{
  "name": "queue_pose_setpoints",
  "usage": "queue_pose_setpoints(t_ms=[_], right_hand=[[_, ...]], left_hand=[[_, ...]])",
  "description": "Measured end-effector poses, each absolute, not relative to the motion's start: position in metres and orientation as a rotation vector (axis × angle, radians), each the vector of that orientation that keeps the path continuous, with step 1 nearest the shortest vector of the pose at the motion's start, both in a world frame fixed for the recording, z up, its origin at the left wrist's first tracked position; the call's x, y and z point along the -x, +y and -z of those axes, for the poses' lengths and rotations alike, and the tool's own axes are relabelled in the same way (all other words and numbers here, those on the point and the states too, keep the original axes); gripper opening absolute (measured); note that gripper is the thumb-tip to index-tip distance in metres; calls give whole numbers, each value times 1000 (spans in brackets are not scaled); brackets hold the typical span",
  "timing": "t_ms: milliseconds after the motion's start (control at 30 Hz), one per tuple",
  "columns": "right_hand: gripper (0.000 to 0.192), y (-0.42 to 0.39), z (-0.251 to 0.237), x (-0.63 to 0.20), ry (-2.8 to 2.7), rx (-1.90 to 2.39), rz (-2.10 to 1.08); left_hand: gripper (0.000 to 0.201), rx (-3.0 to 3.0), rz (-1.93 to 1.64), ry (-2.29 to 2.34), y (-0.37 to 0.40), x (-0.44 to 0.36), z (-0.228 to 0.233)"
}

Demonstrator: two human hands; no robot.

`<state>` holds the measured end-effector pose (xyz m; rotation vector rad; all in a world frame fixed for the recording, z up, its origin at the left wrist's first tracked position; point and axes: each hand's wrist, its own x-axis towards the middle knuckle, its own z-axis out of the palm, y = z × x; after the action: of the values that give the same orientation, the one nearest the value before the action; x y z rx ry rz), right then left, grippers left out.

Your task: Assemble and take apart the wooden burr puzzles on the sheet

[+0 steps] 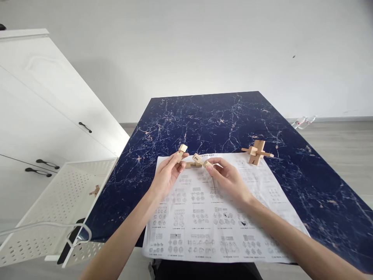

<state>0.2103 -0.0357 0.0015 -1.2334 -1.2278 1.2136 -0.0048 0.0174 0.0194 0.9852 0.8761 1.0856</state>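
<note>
My left hand [169,171] is closed on a pale notched wooden puzzle piece [182,149], which sticks up past the fingertips. Between thumb and fingers of my right hand [225,175] is another wooden puzzle piece [207,165], partly hidden by the grip. A wooden block marked "3" [197,158] shows between the two hands, close to the right fingertips. Just below it, more light wood [190,165] is visible by my left fingertips; whether these pieces join, I cannot tell. Under both hands lies a white printed sheet [204,225] covered with rows of small diagrams.
An assembled wooden cross puzzle [256,153] rests at the sheet's upper right corner on the dark blue marbled table [204,120]. At left stand a white cabinet [58,109] and a perforated white basket [58,202] with a wooden piece [94,190] in it. A white cable [43,224] crosses there.
</note>
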Motion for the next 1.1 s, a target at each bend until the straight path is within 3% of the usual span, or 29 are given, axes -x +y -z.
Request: queue_pose_setpoints(t_ms=[233,467,633,867,1100], right_hand=[[53,-35,-4,-209,-1178,1261,-1196],[56,-36,-4,-210,-1172,1252,-1210],[51,-36,-6,-210,-1167,1230,-1181],[35,-36,-3,-209,-1166,1083,-1176],[30,-37,-4,-208,-1201,1061,-1113]], left_hand=[[43,-2075,-1036,1429,15,10,10],[20,-2550,-820,1386,6,6,8],[11,-2377,-955,1320,7,4,0],[38,-1536,-903,1039,2,-3,-12],[45,-1323,-917,963,9,-1,-16]])
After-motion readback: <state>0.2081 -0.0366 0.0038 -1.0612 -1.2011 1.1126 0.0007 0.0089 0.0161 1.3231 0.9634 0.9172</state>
